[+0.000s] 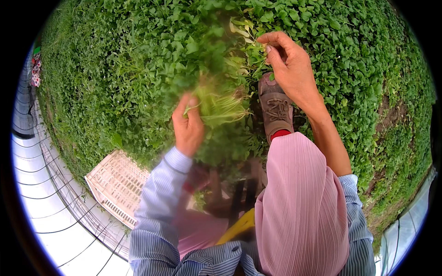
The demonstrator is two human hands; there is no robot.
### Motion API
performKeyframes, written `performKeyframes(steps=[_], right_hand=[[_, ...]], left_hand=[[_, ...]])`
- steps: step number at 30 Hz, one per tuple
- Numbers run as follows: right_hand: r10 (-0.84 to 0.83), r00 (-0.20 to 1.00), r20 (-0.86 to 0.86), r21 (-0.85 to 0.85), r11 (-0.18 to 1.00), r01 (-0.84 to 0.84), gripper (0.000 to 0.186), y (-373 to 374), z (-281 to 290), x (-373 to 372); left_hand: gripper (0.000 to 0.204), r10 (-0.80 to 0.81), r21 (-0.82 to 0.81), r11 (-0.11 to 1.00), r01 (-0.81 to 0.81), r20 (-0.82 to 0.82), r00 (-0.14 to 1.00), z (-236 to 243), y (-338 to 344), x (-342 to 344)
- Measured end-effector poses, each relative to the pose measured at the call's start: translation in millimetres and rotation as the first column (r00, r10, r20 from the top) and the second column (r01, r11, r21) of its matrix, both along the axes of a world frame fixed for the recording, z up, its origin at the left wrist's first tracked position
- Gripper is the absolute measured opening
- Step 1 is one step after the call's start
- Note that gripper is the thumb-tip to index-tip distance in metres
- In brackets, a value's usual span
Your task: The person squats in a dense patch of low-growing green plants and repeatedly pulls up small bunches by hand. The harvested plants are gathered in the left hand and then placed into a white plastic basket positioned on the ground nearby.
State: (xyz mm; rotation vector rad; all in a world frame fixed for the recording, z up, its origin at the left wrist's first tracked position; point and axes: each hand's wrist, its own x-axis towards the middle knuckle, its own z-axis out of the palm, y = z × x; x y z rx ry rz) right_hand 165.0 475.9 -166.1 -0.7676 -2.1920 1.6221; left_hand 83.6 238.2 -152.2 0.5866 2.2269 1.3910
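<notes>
The left hand closes its fingers on a blurred bunch of slender light-green stems over dense green leafy plants, while the right hand bends thumb and forefinger near together beside pale yellowish leaves, whether gripping something I cannot tell.
</notes>
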Motion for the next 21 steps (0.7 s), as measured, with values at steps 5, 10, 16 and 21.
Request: performKeyframes(steps=[5,10,16,21], right_hand=[[0.298,0.954,-0.026,-0.056,0.953,-0.299,0.02,-22.4,7.8,-3.5],[0.425,0.902,0.08,-0.22,0.89,-0.4,0.019,-33.1,18.9,-8.2],[0.055,0.993,0.106,-0.136,0.99,-0.04,0.026,-15.4,4.5,-3.2],[0.104,0.991,0.085,0.219,0.968,-0.121,0.021,-8.6,-16.3,0.9]], left_hand=[[0.029,-0.037,-0.012,0.999,0.036,-0.055,0.998,-1.8,2.5,-2.2],[0.023,-0.12,-0.116,0.988,0.102,-0.162,0.979,0.6,2.9,-6.2],[0.013,-0.145,-0.282,0.956,0.08,-0.215,0.966,3.6,2.3,-5.6],[0.017,-0.22,-0.457,0.887,0.066,-0.293,0.931,8.4,5.3,-2.8]])
